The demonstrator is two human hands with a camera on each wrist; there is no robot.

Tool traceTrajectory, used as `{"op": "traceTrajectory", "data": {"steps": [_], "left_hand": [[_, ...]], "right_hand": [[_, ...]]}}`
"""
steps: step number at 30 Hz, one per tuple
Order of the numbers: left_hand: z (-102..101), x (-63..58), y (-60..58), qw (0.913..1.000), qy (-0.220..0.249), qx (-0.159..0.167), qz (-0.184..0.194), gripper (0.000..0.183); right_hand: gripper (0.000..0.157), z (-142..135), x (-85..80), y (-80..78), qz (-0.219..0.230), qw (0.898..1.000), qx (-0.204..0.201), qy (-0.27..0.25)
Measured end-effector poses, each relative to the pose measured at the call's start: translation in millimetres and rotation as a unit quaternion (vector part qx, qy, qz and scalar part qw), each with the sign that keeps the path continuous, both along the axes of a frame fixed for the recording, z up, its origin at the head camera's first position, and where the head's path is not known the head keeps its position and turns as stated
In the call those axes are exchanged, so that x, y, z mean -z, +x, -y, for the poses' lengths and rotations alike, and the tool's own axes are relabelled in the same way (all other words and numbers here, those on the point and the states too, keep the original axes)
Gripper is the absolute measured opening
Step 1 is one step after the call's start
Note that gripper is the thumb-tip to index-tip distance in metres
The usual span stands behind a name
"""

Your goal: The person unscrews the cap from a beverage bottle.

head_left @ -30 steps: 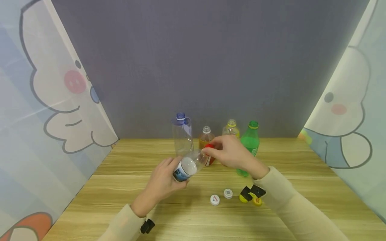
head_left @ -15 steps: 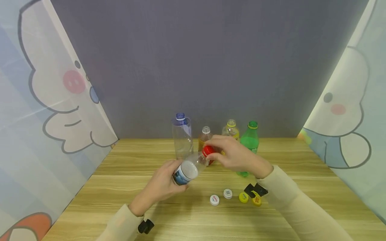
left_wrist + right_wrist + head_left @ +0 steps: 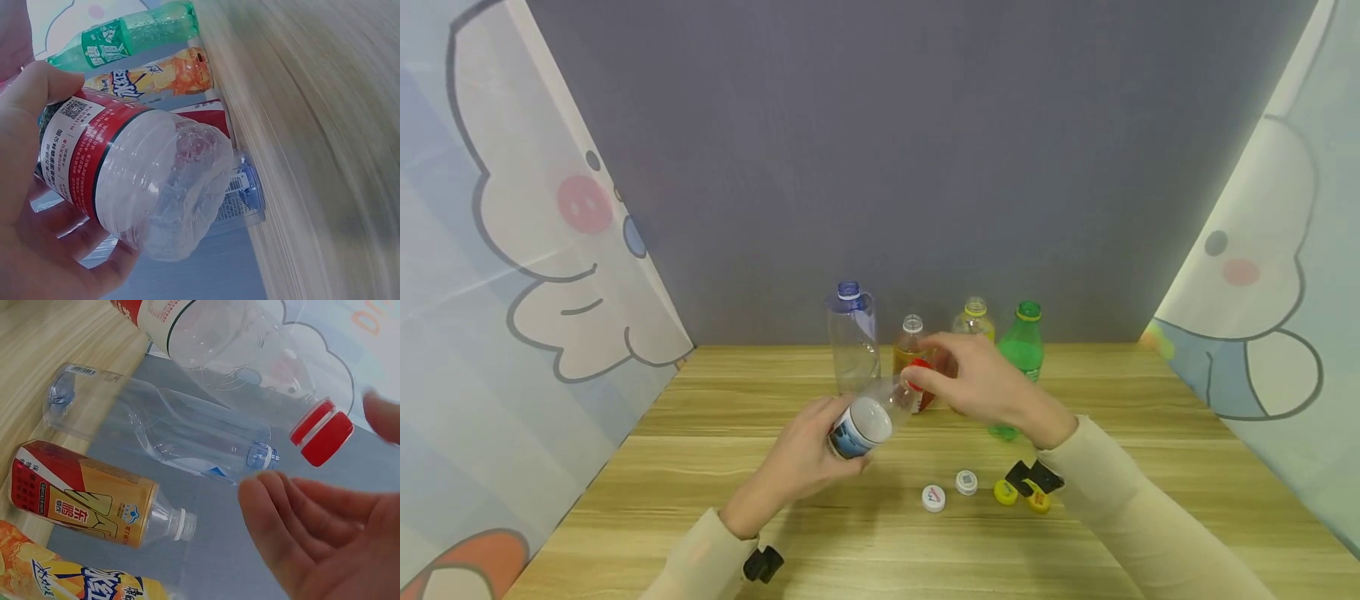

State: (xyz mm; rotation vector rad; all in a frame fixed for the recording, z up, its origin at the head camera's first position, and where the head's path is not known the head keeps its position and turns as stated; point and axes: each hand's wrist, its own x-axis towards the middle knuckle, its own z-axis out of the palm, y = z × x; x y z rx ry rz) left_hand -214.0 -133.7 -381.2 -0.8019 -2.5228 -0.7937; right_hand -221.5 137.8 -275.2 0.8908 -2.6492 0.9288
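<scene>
My left hand [image 3: 801, 454] grips a clear plastic bottle [image 3: 175, 169] around its label and holds it tilted above the table, neck pointing to the right and away. In the left wrist view the bottle's dented base faces the camera. A red screw cap [image 3: 322, 432] sits on the bottle's neck. My right hand [image 3: 981, 379] is at the cap. In the right wrist view its fingers [image 3: 269, 506] and blurred thumb stand apart from the cap, on either side of it, with a gap showing.
Behind stand a tall clear bottle [image 3: 853, 342] with a blue neck, a gold-and-red drink bottle [image 3: 87, 500], a yellow iced tea bottle [image 3: 94, 578] and a green bottle [image 3: 1022, 350], all uncapped. Loose white caps [image 3: 934, 498] and yellow caps [image 3: 1006, 492] lie in front.
My right hand's fingers have turned about the red cap, showing more of it half a second ago and covering more now. The left hand and bottle have barely shifted.
</scene>
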Motion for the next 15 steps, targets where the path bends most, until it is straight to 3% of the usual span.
{"op": "traceTrajectory", "data": {"steps": [5, 9, 15], "left_hand": [[-1.1, -1.2, 1.0, 0.9999, -0.009, -0.002, -0.01, 0.073], [-1.6, -1.4, 1.6, 0.9998, -0.012, -0.002, -0.013, 0.072], [-0.8, -0.6, 1.7, 0.9999, -0.007, -0.002, -0.009, 0.074]], "right_hand": [[0.052, 0.2, -0.2, 0.0, 0.024, 0.999, 0.038, 0.001], [0.044, 1.3, -0.1, 0.8, 0.04, 0.999, 0.025, -0.008], [0.023, -0.8, 0.8, 1.1, 0.012, 1.0, -0.011, -0.012]]}}
